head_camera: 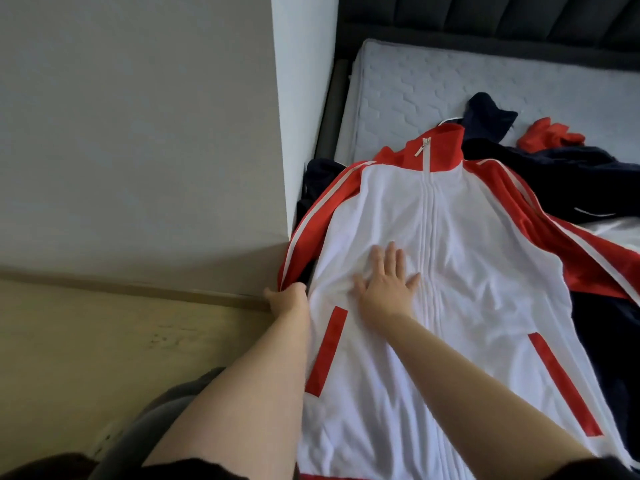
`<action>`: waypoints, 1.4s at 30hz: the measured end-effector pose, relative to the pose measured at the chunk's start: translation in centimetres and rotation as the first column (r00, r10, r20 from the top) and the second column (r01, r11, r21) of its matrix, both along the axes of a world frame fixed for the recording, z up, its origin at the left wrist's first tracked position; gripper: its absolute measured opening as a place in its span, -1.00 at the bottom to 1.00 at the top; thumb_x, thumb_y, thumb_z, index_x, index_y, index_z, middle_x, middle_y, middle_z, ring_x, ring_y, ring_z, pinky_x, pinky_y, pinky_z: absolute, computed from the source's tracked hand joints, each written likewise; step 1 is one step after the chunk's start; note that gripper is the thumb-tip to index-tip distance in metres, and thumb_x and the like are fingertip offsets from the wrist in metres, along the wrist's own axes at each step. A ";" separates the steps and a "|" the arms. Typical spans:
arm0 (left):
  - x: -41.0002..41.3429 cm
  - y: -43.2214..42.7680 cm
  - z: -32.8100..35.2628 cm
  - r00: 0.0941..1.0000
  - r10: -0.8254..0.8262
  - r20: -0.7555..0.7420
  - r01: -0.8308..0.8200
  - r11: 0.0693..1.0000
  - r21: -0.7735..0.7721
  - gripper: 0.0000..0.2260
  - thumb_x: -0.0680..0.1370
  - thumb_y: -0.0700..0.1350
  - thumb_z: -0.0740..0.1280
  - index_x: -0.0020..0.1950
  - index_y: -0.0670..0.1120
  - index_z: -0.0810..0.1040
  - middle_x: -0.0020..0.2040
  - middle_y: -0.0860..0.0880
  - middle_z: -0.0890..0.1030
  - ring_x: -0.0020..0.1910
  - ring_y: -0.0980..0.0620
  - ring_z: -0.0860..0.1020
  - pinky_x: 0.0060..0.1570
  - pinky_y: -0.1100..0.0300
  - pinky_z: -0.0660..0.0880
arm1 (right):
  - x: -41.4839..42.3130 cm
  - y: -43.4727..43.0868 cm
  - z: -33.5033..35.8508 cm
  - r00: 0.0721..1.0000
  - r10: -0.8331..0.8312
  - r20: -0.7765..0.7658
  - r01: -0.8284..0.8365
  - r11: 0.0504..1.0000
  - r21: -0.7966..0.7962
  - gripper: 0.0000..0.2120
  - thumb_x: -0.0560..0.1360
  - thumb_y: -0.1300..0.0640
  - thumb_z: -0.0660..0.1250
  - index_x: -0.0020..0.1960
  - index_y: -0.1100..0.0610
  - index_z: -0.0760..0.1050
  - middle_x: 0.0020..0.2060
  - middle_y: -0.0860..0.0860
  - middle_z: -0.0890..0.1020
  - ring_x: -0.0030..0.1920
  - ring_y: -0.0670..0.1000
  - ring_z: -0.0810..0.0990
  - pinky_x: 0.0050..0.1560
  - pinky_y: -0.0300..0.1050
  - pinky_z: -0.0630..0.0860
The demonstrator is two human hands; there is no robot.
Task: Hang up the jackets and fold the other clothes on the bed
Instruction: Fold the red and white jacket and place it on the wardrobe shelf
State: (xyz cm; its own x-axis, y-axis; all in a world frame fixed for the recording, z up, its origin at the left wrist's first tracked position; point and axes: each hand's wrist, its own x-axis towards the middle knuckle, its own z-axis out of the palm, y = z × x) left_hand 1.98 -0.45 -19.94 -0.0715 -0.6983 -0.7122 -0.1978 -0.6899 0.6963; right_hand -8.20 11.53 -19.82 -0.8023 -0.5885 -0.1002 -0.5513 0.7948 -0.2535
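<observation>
Quilted pale grey mattress [450, 81] is seen on a bed with a dark padded headboard [485, 19]; a grey wall [138, 133] and a light wood-look floor [104, 341] are noted beside it.

A white and red track jacket [485, 254] is laid front-up on the mattress, zipped to the collar, with the collar towards the headboard and the hem towards the person. It is spread over dark navy clothes [571, 174], which show under its collar and along its far side. The red sleeve [311, 220] nearest the wall is lying along the mattress edge. Two slanted red pocket trims [327, 351] are seen on the white front.

A small crumpled red garment [550, 135] is found beyond the navy pile, near the jacket's collar but apart from it.

Right hand [384, 282]: laid flat on the white front panel just beside the zip, palm down, fingers straight and spread. Creases in the cloth are seen around it.

Left hand [287, 299]: fingers are curled round the lower end of the red sleeve at the mattress edge, and the cloth is gripped.

A pale zip pull [423, 146] is resting on the red collar.
</observation>
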 end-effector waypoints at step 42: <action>2.5 2.4 10.4 0.468 -0.732 0.495 0.832 0.177 -0.525 -0.71 0.55 -0.20 0.26 0.26 -0.06 0.57 0.23 -0.04 0.58 0.22 0.01 0.53 0.26 0.17 0.41 | -3.3 7.3 4.8 0.458 -0.112 0.882 0.700 0.657 -0.280 -0.61 0.62 -0.04 0.09 -0.04 0.27 0.48 -0.33 0.18 0.57 -0.37 0.10 0.51 -0.34 -0.12 0.38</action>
